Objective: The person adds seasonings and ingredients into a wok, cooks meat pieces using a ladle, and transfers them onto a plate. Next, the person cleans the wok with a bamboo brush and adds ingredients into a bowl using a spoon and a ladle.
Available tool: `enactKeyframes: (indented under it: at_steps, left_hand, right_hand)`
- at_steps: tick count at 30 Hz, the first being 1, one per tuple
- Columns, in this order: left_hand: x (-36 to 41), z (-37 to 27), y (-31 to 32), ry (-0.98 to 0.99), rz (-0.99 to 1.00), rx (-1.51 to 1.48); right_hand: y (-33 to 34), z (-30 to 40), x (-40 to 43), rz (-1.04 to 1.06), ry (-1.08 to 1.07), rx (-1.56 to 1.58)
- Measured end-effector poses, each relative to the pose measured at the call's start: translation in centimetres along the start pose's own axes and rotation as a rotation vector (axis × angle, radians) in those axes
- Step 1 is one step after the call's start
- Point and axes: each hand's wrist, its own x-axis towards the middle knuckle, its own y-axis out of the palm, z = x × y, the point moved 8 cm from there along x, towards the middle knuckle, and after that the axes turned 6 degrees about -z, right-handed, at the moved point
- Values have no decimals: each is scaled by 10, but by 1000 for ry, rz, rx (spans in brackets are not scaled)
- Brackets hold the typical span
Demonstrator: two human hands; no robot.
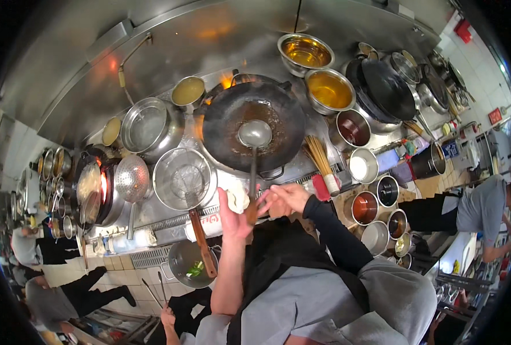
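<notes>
A dark wok with brown oily residue sits on the burner before me. In it rests a metal ladle, its wooden-ended handle pointing back towards me. My left hand is spread beside that handle, thumb apart, the handle crossing in front of its palm and fingers. A crumpled white cloth lies between thumb and fingers; whether it is gripped is unclear. My right hand is near the left fingertips, its fingers bent together. Anything between them is hidden.
A wire-mesh strainer and a perforated skimmer lie to the left. A bamboo wok brush and bowls of yellow liquid are right. Flames show behind the wok. A co-worker's hand holds tongs at lower left.
</notes>
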Motion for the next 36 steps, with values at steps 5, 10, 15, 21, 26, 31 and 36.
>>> enactKeyframes:
  at_steps: [5, 10, 15, 21, 26, 31, 36]
  left_hand:
    - [32, -1, -13, -18, -143, 133]
    - [29, -28, 28, 550, -270, 2063]
    - [10, 5, 47, 418, -287, 1541]
    - [16, 37, 70, -116, -112, -427]
    - [25, 40, 64, -134, -65, -396]
    - [21, 48, 46, -9, -416, -455]
    - [41, 38, 66, 74, -149, -349]
  right_hand:
    - [-170, -55, -9, -682, 195, -1071]
    - [-213, -137, 4, -603, 236, -1184]
    - [-223, -123, -18, -543, -48, -618]
    - [-198, 28, -36, -269, -154, 379]
    - [-137, 151, 89, -178, -597, -1004]
    - [-76, 176, 200, 146, -437, -1319]
    - [-57, 147, 181, 95, -644, -1407]
